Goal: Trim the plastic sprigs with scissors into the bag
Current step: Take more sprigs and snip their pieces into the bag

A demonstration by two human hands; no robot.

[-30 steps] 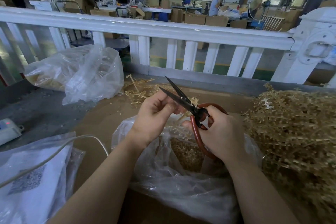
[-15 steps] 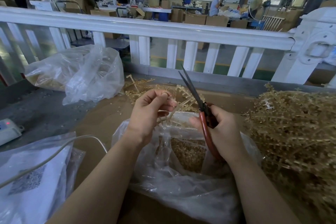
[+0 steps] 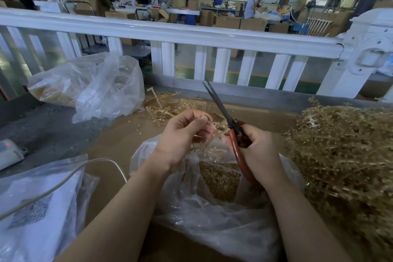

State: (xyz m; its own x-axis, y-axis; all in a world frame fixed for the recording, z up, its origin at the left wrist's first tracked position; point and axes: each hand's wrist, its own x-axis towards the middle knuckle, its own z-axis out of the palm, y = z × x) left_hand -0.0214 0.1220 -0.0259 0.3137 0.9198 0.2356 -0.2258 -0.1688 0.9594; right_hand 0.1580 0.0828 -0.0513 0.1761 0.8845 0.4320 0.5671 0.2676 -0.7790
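Observation:
My left hand point(image 3: 182, 134) pinches a thin golden plastic sprig point(image 3: 219, 132) above the open clear bag point(image 3: 212, 204), which holds a heap of small golden trimmed pieces. My right hand point(image 3: 257, 151) grips the red-handled scissors point(image 3: 225, 112); their dark blades are nearly together and point up and away toward the railing. The sprig's end lies close to the scissors' pivot. A large pile of golden sprigs point(image 3: 344, 155) lies to the right of the bag.
A white railing point(image 3: 191, 34) runs across the far edge of the brown worktop point(image 3: 119, 138). Another clear bag point(image 3: 91, 85) lies at the back left, loose sprigs point(image 3: 168, 106) beyond my hands, a white pouch and cable point(image 3: 42, 193) at the front left.
The scissors swung from open and pointing left over the sprig to nearly closed and pointing up and away. My left hand turned slightly, keeping hold of the sprig.

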